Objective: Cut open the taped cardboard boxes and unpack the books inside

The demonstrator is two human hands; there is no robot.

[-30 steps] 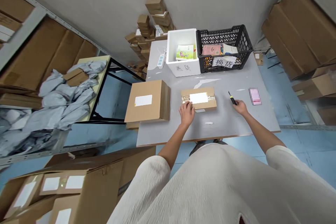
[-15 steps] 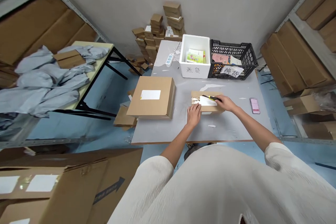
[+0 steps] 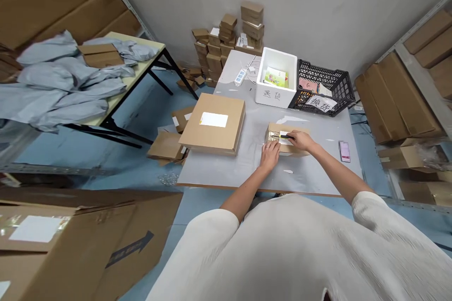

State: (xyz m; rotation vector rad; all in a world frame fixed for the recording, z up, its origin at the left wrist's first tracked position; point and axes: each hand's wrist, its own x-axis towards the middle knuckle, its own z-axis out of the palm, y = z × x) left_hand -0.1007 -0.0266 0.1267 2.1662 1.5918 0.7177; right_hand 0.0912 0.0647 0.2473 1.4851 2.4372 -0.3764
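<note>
A small cardboard box with a white label lies on the grey table in front of me. My left hand holds the box at its near left corner, fingers bent over the edge. My right hand is closed around a box cutter, black with some yellow. The cutter lies low over the box top and points left, towards the shiny taped end; whether the blade touches the tape I cannot tell. To the left sits a larger closed cardboard box with a white label.
At the table's back stand a white foam bin and a black crate, both holding booklets. A power strip lies beside the bin, a phone at the right. Grey parcels cover the left table; boxes are stacked behind.
My view has turned, so the tables and boxes appear shifted. Relative to the small box, my right hand and the cutter have moved left, towards its taped end. My left hand stays on the box.
</note>
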